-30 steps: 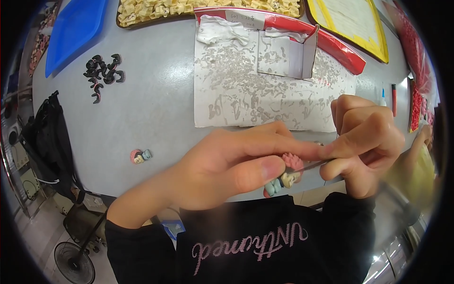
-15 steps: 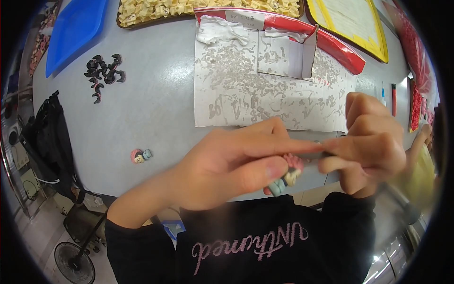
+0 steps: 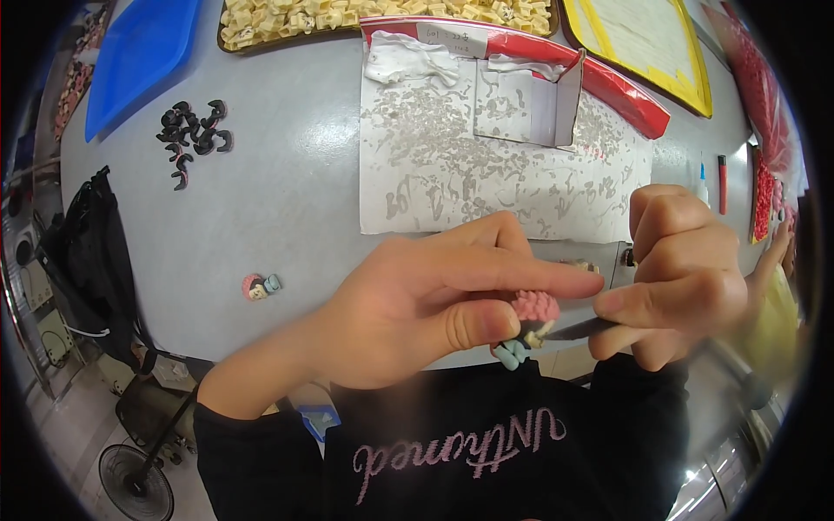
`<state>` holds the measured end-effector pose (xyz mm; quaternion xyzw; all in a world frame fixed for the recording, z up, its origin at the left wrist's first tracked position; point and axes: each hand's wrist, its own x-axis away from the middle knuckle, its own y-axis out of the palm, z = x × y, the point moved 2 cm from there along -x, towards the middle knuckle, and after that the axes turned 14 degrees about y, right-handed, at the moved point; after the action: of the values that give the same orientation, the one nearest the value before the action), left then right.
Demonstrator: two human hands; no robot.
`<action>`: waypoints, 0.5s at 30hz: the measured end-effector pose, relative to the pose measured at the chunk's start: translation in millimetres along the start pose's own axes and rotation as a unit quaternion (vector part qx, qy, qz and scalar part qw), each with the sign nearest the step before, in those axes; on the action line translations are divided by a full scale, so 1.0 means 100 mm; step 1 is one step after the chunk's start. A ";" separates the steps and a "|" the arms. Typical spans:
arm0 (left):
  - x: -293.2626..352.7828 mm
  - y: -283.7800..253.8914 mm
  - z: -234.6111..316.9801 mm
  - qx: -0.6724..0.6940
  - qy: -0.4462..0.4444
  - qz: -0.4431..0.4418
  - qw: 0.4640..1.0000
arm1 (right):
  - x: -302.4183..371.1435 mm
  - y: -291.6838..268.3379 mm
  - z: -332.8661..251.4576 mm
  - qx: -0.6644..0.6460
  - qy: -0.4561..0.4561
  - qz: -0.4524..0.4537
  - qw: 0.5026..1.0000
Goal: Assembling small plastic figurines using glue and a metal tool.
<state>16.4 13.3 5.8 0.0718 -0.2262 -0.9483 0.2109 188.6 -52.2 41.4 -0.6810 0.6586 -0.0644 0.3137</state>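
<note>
Pinched between the thumb and fingers of my left hand point(image 3: 417, 304) is a small figurine point(image 3: 536, 307) with a pink textured top, a cream and black middle and pale blue ends. My right hand point(image 3: 682, 278) is closed around a thin dark grey blade-like tool point(image 3: 578, 331). The tool's tip reaches the cream part of the figurine; whether it presses in I cannot tell. A similar pink and blue figurine point(image 3: 260, 286) lies on the grey table point(image 3: 287, 191) left of my hands. Behind my fingers, other small pieces are partly hidden.
A stained white sheet point(image 3: 417, 174) lies ahead, with an open carton piece point(image 3: 521, 108) and a red strip point(image 3: 621, 95) on it. Black curved pieces point(image 3: 187, 135) sit left, near a blue tray point(image 3: 143, 65). Cream pieces point(image 3: 382, 16) fill a far tray; a yellow-edged tray point(image 3: 643, 48) is right.
The figurine has turned in my left hand, showing more of its pink top. My right hand has shifted slightly, and the tool now shows plainly, its tip at the figurine.
</note>
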 end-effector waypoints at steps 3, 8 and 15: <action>0.00 0.00 -0.01 -0.005 0.000 0.001 1.000 | -0.02 -0.01 0.01 0.002 -0.022 -0.007 1.000; -0.01 -0.01 0.02 -0.013 -0.012 -0.003 1.000 | -0.03 -0.01 -0.01 0.029 -0.048 -0.003 0.998; 0.01 -0.05 0.03 -0.044 0.001 0.031 0.999 | -0.05 -0.06 -0.02 0.058 -0.034 -0.029 0.997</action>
<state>13.2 18.1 6.6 0.0561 -0.1861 -0.9502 0.2436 192.3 -48.5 48.0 -0.6825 0.6226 -0.0882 0.3726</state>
